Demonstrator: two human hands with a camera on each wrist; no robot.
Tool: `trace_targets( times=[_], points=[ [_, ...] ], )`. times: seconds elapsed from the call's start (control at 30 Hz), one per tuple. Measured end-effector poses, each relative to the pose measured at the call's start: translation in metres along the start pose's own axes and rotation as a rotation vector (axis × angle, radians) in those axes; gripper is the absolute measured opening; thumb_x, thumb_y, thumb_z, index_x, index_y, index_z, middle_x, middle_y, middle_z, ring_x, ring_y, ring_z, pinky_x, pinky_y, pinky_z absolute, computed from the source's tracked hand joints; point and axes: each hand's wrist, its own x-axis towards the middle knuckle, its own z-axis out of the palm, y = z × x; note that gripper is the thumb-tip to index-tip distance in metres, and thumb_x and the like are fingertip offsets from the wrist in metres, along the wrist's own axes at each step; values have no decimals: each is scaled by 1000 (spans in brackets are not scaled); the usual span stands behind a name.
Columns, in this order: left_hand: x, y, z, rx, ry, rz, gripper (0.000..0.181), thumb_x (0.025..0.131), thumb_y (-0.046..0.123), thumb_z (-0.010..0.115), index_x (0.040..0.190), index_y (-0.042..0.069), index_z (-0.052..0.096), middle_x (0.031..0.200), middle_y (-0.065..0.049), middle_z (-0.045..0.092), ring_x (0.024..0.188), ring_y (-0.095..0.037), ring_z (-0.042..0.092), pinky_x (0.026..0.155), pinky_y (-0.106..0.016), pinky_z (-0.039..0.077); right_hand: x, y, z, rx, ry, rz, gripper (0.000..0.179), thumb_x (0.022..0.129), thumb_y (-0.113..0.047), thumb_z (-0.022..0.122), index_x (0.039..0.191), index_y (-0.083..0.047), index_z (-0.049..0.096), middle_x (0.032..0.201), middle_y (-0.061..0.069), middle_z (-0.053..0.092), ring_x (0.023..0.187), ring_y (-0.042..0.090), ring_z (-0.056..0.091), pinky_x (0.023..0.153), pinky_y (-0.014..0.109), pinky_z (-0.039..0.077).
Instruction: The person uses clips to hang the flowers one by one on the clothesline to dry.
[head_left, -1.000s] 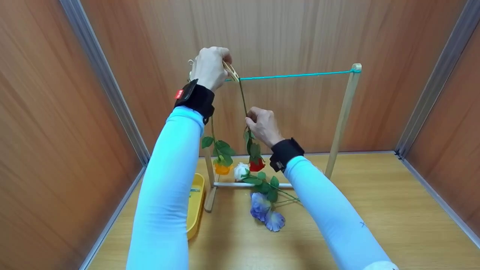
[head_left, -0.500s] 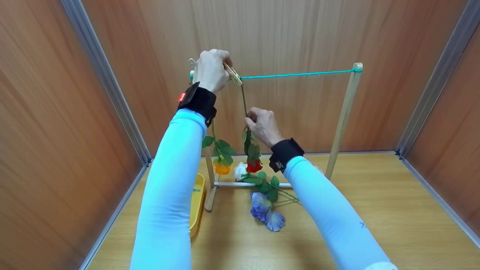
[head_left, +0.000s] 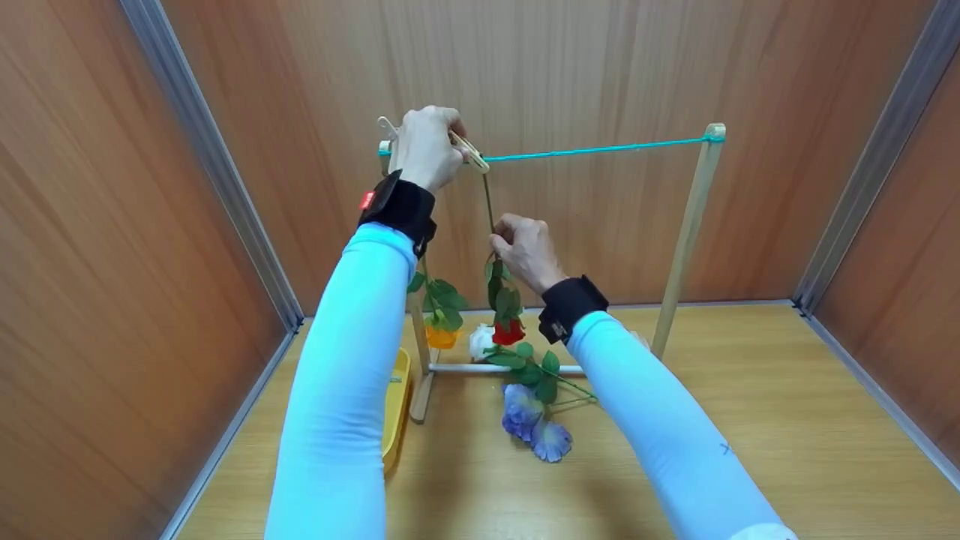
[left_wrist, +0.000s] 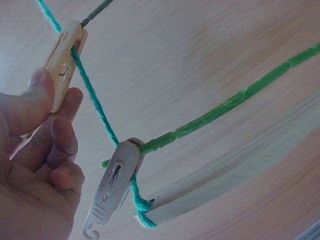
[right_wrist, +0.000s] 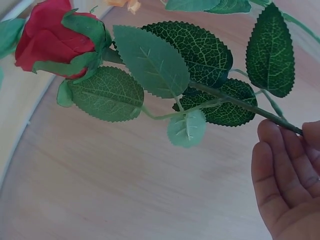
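My left hand [head_left: 429, 148] pinches a cream clothespin [left_wrist: 64, 65] at the teal cord [left_wrist: 92, 95]. The clothespin sits across the cord, with the top of a dark green stem at its tip. Lower on that stem, my right hand [head_left: 527, 251] pinches it between thumb and fingers. From the stem hangs an artificial red rose [right_wrist: 62, 40], head down with serrated green leaves [right_wrist: 152, 62]. Near the cord's left end, a grey clothespin [left_wrist: 117, 180] clips another green stem [left_wrist: 215, 112]; an orange flower [head_left: 442, 337] hangs upside down on that side.
A wooden stand [head_left: 686, 247] holds the cord between two posts. Purple flowers [head_left: 521, 412] and a white flower [head_left: 481, 343] lie on the table [head_left: 675, 450] under the cord. The yellow tray [head_left: 396, 409] at left is partly hidden by my left sleeve.
My left hand has moved slightly down and right with the cream clothespin. The red rose has shifted a little left, then stayed. My right hand has barely moved.
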Motion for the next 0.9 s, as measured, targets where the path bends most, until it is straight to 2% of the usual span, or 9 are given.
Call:
trace_targets(
  times=[0.27,0.5,0.63,0.73,0.83,0.9],
  points=[
    [-7,2,-2,14,-62,-18,23,98,8,67,120,2,72,115,-13,71,98,-26,62,83,-37,52,0,0,2,-20,-10,23,11,100,-7,65,100,2,72,91,16,72,79,28,66,75,35,58],
    [-16,-2,0,18,-61,45,37,99,13,69,134,2,66,125,-14,70,113,-28,61,96,-40,51,-1,-2,3,-17,-53,59,11,100,-6,63,104,1,70,96,17,71,85,30,68,81,37,60],
    [-27,-7,4,-3,7,89,46,100,16,68,142,2,59,136,-14,64,124,-31,54,103,-41,47,-2,-3,3,-46,-78,60,11,100,-7,62,104,1,69,96,17,71,85,30,68,80,37,60],
    [-40,-13,8,-60,103,117,49,101,17,65,146,2,54,142,-16,59,130,-31,51,107,-40,46,-3,-1,4,-64,-91,58,11,100,-8,62,105,1,69,97,17,71,86,30,68,81,37,60],
    [-56,-20,15,-133,205,149,48,101,15,64,146,0,54,143,-17,57,133,-32,50,110,-40,46,-6,2,4,-43,-95,47,13,100,-7,62,107,2,69,98,17,72,87,31,68,83,37,60],
    [-67,-24,20,-174,250,169,48,101,14,63,146,-1,54,143,-17,56,133,-32,51,111,-40,45,-9,5,3,-19,-93,30,13,100,-7,63,107,2,69,99,17,72,87,31,68,83,38,60]
  ],
)
